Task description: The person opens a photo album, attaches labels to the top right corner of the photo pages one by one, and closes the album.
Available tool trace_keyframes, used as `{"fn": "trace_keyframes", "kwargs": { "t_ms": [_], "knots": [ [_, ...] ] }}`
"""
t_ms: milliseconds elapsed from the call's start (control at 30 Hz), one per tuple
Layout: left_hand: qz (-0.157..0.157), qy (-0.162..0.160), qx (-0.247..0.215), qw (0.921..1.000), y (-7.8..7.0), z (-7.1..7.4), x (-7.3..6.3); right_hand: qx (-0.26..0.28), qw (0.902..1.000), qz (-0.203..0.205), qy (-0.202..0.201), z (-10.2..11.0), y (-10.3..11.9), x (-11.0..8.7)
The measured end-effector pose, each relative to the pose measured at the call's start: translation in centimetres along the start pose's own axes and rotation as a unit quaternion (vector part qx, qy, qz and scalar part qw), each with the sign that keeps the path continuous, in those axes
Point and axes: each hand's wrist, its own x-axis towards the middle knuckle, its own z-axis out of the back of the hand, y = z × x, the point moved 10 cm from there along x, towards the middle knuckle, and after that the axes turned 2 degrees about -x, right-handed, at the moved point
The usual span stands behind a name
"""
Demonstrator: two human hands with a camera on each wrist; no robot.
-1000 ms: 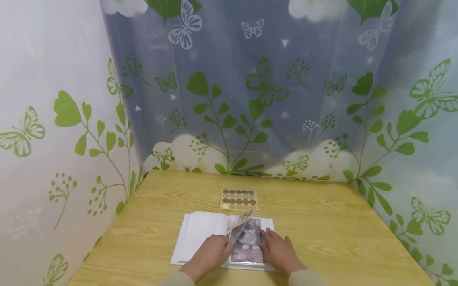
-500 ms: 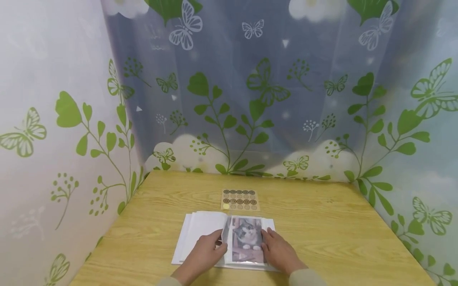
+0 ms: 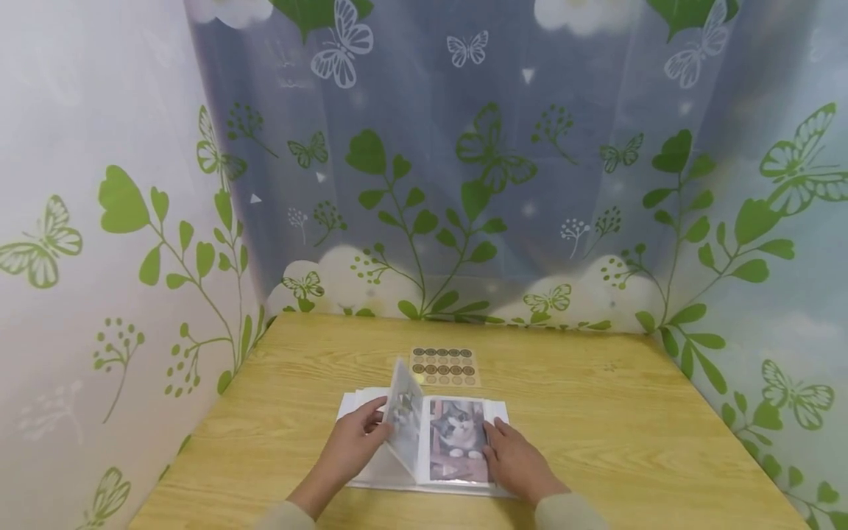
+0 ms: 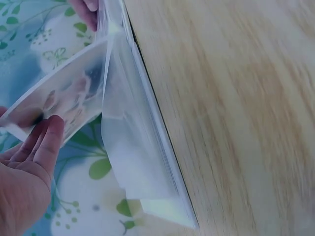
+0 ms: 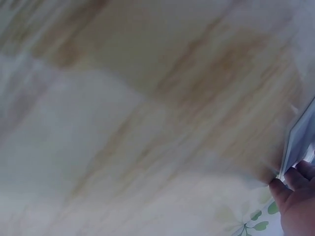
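A white photo album lies spread on the table, with a photo of a grey and white cat in a clear sleeve on its right side. My left hand pinches the free edge of a raised sleeve page, which stands steeply from the spine and leans left. The left wrist view shows the fingers against this page, with a blurred picture inside. At the album's right edge my right hand rests with extended fingers, the tips beside the cat photo.
Behind the album lies a brown sheet of round stickers, partly overlapped by the raised page. The wood-grain table meets a butterfly-patterned curtain at the back and on both sides.
Bent over the cat photo at first, the sleeve page has swung left with my left hand and stands up near the spine. My right hand has stayed at the right edge.
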Motion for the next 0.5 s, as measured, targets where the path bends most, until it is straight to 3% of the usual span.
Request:
{"fn": "trace_keyframes", "kwargs": {
  "t_ms": [300,500],
  "knots": [
    [0.028,-0.014,-0.005,0.9995,1.2,1.4,-0.1,-0.024,0.9996,0.008,-0.008,0.1,-0.2,-0.6],
    [0.054,-0.016,0.009,0.9984,2.4,1.4,-0.3,-0.018,0.9997,-0.004,-0.013,0.5,-1.0,-1.1]
  ]
}}
